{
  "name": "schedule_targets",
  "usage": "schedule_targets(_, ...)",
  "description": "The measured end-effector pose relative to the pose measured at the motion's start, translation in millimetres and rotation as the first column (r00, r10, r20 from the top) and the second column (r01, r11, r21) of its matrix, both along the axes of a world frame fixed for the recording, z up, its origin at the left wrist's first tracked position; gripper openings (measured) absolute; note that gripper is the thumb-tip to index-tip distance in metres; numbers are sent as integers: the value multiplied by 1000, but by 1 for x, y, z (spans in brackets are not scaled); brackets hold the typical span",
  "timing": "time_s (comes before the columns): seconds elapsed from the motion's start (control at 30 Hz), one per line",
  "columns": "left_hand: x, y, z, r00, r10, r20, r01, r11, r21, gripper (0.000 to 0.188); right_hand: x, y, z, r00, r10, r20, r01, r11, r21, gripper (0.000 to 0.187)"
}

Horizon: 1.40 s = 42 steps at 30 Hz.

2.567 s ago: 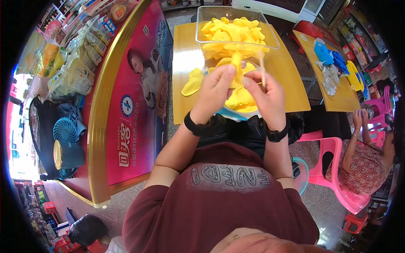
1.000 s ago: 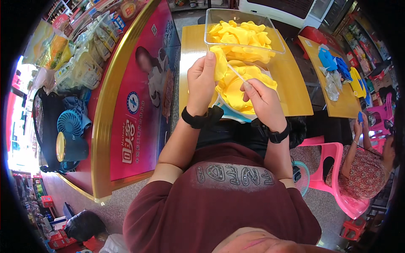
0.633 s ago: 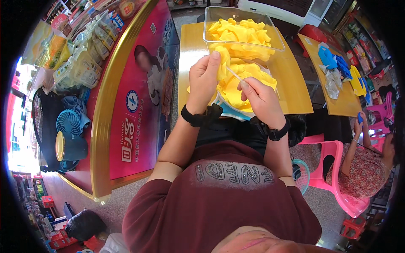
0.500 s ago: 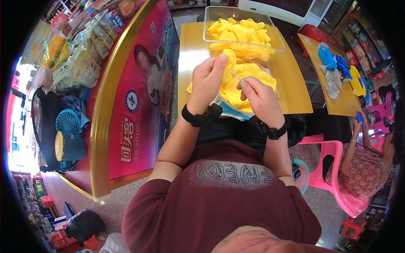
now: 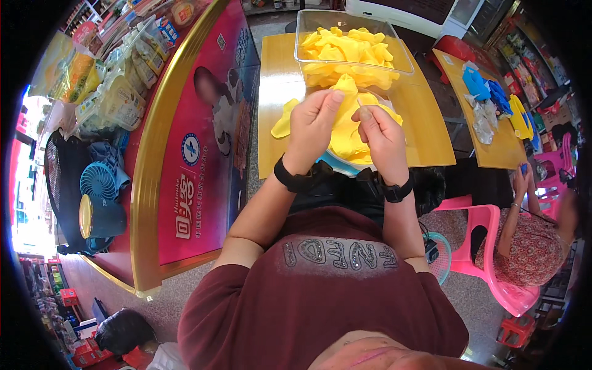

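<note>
Over a pile of soft yellow cut pieces (image 5: pixel 353 137), both my hands are raised close together. My left hand (image 5: pixel 313 126) pinches a yellow piece (image 5: pixel 346 85) between thumb and fingers; the piece stands up beyond the fingertips. A thin pale stick (image 5: pixel 361 103) pokes up from my right hand (image 5: pixel 383 137), its fingers closed round it. The pile rests in a white and blue basin (image 5: pixel 343 166) at the table's near edge. To the left, another yellow piece (image 5: pixel 282 121) lies on the table.
Behind the pile on the wooden table (image 5: pixel 428 132) stands a clear plastic bin (image 5: pixel 404 52) of yellow pieces. A pink and gold counter (image 5: pixel 179 154) rises at left. At right are a second table (image 5: pixel 493 151) with blue and yellow pieces, a pink chair (image 5: pixel 484 246) and a seated person (image 5: pixel 524 250).
My right hand has shifted slightly, and less of the stick shows. The left hand has turned a little, and the yellow piece at the left is more exposed.
</note>
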<state>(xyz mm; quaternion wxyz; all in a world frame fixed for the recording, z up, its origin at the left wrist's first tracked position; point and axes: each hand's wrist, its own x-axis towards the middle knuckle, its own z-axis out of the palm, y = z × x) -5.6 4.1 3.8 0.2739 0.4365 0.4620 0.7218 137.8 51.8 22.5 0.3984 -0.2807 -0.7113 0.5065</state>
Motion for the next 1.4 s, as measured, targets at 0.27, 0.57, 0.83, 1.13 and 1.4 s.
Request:
schedule_targets(0.27,3,4,4,995,1,95,-7,998,62,23,9,7,1,989,130,73,-128,991,-35,22)
schedule_targets(0.57,8,-5,16,989,-69,132,74,997,-35,22,6,4,2,996,87,34,-87,996,1,21)
schedule_targets(0.83,22,-11,18,941,-183,283,196,981,-16,21,4,-1,0,992,87,-92,-88,996,-11,21)
schedule_targets(1.13,18,-9,26,988,-65,143,51,994,100,26,12,4,7,980,165,113,-167,986,6,20)
schedule_targets(1.4,-9,-11,16,909,102,-405,-46,988,147,23,16,5,10,942,213,261,-243,966,90,19)
